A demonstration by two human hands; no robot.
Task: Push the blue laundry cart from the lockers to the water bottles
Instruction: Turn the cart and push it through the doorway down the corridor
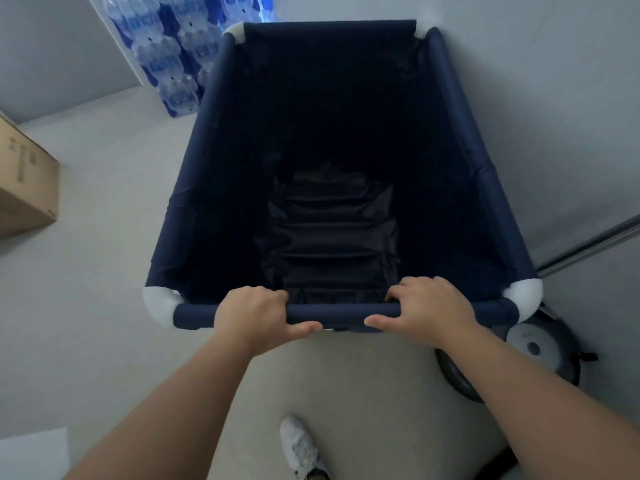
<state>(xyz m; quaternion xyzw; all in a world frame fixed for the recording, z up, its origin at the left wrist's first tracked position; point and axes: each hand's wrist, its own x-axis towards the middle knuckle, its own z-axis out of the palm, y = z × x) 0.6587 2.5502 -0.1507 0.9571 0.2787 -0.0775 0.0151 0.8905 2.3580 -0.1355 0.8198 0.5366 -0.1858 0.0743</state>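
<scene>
The blue laundry cart [460,119] fills the middle of the view, a dark navy fabric bin on a tube frame with white corner joints, empty inside. My left hand [251,315] and my right hand [427,311] both grip the near rail [343,311], fingers wrapped over it and thumbs underneath. Stacked packs of water bottles [166,46] in blue-printed wrap stand at the top left, right beside the cart's far left corner. No lockers are in view.
A cardboard box [26,188] sits on the floor at the left edge. A round grey and black device [543,355] lies on the floor by the cart's near right corner. A metal floor strip [588,244] runs at the right. My white shoe [299,448] is below.
</scene>
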